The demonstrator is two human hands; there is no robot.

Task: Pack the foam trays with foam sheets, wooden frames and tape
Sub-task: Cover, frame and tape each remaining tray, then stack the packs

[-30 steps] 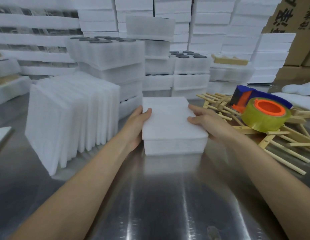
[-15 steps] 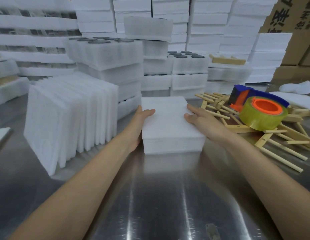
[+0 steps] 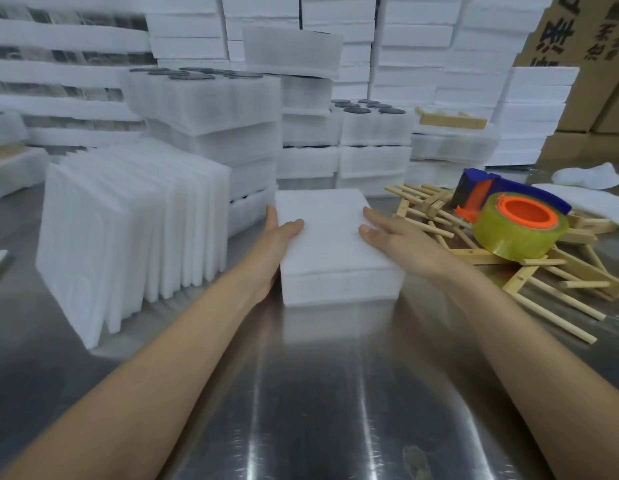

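My left hand (image 3: 276, 237) and right hand (image 3: 387, 233) press flat, fingers straight, seating the sheet (image 3: 325, 237) on the tray (image 3: 339, 289); frames (image 3: 474, 257) and tape (image 3: 515, 233) lie unused.

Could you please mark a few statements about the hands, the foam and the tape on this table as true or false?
1. The left hand and the right hand both touch the foam tray on the table. True.
2. The tape roll lies on the bare table. False: it rests on the pile of wooden frames.
3. The foam sheets left of the tray stand on edge in a row. True.
4. The right hand grips a wooden frame. False: it lies on the tray's top with its fingers straight.
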